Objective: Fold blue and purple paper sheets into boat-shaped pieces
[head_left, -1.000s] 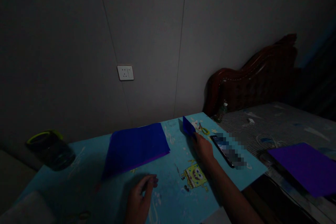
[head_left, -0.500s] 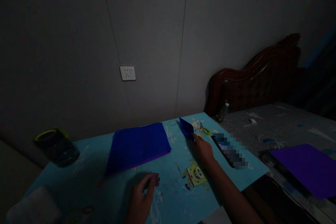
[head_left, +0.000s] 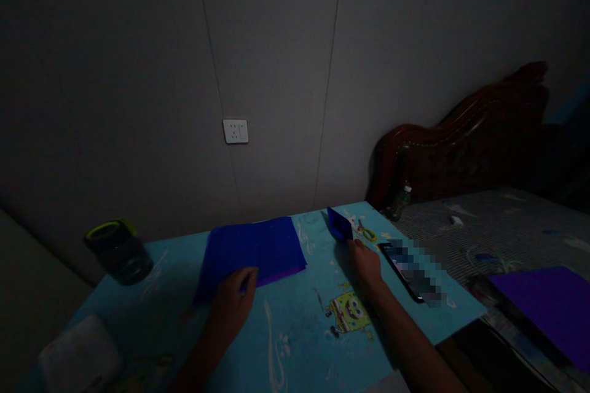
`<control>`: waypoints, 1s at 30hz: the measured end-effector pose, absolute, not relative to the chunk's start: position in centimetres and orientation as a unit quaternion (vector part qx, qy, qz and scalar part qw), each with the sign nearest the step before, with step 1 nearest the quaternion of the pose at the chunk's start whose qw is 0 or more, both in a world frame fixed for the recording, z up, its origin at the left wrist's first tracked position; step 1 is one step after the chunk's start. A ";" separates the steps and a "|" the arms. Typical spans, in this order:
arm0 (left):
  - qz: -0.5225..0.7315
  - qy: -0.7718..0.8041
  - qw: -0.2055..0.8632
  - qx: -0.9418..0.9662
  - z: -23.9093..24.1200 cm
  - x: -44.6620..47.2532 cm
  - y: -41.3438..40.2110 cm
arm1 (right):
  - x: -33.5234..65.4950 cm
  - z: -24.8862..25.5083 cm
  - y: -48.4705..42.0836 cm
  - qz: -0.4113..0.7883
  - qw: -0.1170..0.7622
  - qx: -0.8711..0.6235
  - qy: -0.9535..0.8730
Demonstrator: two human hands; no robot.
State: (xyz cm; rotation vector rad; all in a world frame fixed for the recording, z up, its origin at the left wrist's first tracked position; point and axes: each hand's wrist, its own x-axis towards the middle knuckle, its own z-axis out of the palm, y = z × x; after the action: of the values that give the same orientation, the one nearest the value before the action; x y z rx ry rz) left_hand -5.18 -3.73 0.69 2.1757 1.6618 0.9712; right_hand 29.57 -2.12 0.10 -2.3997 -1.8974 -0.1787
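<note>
A stack of dark blue paper sheets (head_left: 258, 249) lies on the light blue cartoon-printed table (head_left: 295, 331). My left hand (head_left: 230, 304) rests at the near edge of that stack, fingers curled onto the paper. My right hand (head_left: 366, 264) reaches toward the far right of the table, its fingertips at a small folded blue paper piece (head_left: 340, 225) that stands tilted up. The room is dim, so how the fingers hold it is hard to see.
A phone (head_left: 408, 264) lies right of my right hand, small scissors (head_left: 366, 232) behind it. A dark jar with a yellow-green rim (head_left: 117, 252) stands far left. A white object (head_left: 78, 356) sits near left. A purple sheet (head_left: 548, 304) lies on the bed.
My left hand moved forward and left from the bare table onto the near edge of the blue stack. My right hand stayed at the folded blue piece. The view shifted slightly.
</note>
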 end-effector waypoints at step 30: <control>0.223 0.740 -0.065 0.631 -3.0 -11.3 -0.5 | 18.2 -2.4 0.6 0.105 0.262 -0.684 -0.673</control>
State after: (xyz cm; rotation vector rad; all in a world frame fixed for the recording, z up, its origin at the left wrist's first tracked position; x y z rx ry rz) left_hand -11.29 -0.52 -2.98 2.0702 2.4269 0.7299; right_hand 18.24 0.59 -2.43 -1.8495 -1.8211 0.2843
